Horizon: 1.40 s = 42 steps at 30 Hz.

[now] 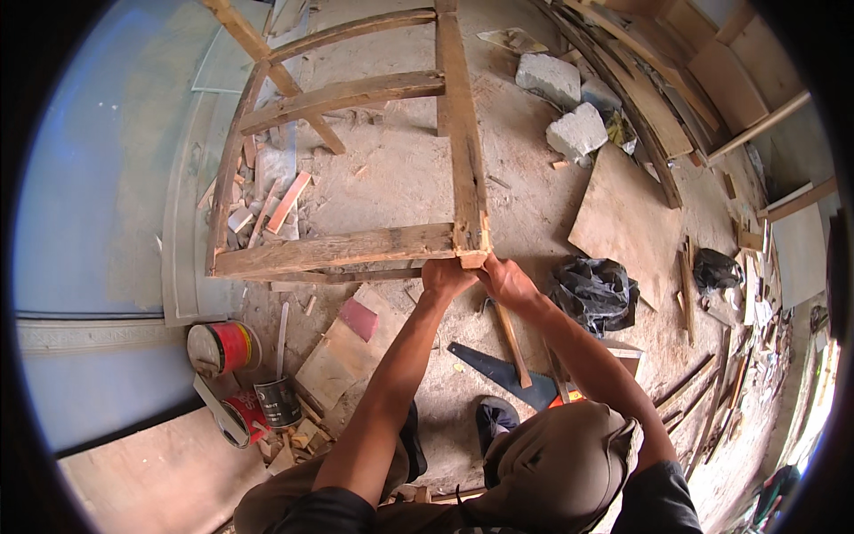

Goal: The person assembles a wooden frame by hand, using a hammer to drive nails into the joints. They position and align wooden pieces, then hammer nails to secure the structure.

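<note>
A rough wooden frame (356, 245) of old timber bars stands in front of me. At its near right corner, my left hand (447, 278) is closed on the end of the timber, just below the joint. From the other side, my right hand (511, 283) grips the same corner. The fingertips of both hands are partly hidden behind the wood. A small pale end of wood (473, 261) shows between them. Below my right forearm, a hammer (513, 347) with a wooden handle lies across a dark-bladed handsaw (495, 372) on the floor.
Paint cans (222, 347) stand and lean at the left near a blue wall panel (98, 160). Black plastic bags (594, 294), a plywood sheet (623, 209) and broken concrete blocks (576, 133) lie to the right. Brick pieces (289, 203) and wood scraps litter the floor.
</note>
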Tool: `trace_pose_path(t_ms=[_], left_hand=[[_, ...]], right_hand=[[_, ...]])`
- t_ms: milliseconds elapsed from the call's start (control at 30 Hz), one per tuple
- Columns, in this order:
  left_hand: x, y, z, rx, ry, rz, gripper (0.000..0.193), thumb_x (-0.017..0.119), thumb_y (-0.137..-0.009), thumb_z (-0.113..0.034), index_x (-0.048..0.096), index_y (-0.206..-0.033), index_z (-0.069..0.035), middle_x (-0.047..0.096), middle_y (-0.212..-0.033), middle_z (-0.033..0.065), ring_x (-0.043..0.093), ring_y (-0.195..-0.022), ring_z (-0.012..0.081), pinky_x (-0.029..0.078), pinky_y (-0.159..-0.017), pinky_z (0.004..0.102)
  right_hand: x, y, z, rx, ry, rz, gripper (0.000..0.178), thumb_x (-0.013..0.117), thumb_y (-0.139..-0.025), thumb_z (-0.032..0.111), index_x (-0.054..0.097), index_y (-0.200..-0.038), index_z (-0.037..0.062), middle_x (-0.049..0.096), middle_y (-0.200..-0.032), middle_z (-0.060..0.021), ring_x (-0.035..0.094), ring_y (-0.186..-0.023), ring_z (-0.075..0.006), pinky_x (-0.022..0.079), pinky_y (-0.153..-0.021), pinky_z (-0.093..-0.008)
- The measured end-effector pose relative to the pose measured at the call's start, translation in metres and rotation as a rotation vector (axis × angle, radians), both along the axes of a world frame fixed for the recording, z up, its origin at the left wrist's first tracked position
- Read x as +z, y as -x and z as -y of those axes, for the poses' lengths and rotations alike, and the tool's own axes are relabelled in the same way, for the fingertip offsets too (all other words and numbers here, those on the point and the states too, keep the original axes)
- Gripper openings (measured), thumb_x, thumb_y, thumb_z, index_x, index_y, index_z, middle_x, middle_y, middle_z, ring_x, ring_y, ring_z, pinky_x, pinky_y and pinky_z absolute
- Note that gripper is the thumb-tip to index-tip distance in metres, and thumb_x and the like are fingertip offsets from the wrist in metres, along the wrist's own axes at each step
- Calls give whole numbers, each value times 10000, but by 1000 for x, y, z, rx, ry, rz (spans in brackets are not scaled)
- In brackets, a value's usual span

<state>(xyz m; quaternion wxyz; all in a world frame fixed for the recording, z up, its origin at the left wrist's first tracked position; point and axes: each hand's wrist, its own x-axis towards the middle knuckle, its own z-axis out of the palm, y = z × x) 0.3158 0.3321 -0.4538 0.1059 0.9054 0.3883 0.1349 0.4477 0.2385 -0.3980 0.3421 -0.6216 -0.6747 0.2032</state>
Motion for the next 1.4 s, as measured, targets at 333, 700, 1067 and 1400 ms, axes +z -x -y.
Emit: trace_pose_path(t_ms=[333, 700, 1067, 1400], left_hand=[[10, -12, -4, -51, 232, -160, 641, 482, -871, -562, 451, -1361, -149, 487, -1391, 59, 432, -1308, 250, 349, -1065, 510], [-78, 7, 6, -103, -383, 83, 572, 561, -869, -383, 530, -1283, 10, 558, -920, 83, 544, -811, 244, 424, -705, 450], [-66, 21, -5, -32, -258, 366, 689, 663, -800, -314, 454, -1327, 78, 526, -560, 106, 558, -485, 266, 415, -454, 446], [-51, 20, -6, -32, 93, 492, 362, 585, -956, -293, 564, -1205, -30, 520, -566, 61, 562, -489, 212, 420, -444, 376]], right_hand=[[-15, -85, -39, 203, 265, -348, 706, 684, -829, 158, 342, -1437, 49, 504, -1358, -223, 505, -1265, -320, 439, -1033, -449], [45, -117, -317, -508, -3, 26, 680, 703, -844, 289, 331, -1362, 52, 600, -1137, -216, 593, -1090, -319, 519, -848, -380], [34, -114, -334, -172, -190, -620, 515, 614, -886, 415, 474, -1236, 65, 610, -999, -136, 592, -942, -233, 502, -767, -336], [3, -136, -343, 121, -259, -1076, 499, 534, -925, 529, 603, -1122, 77, 619, -874, -63, 592, -807, -155, 486, -693, -296]])
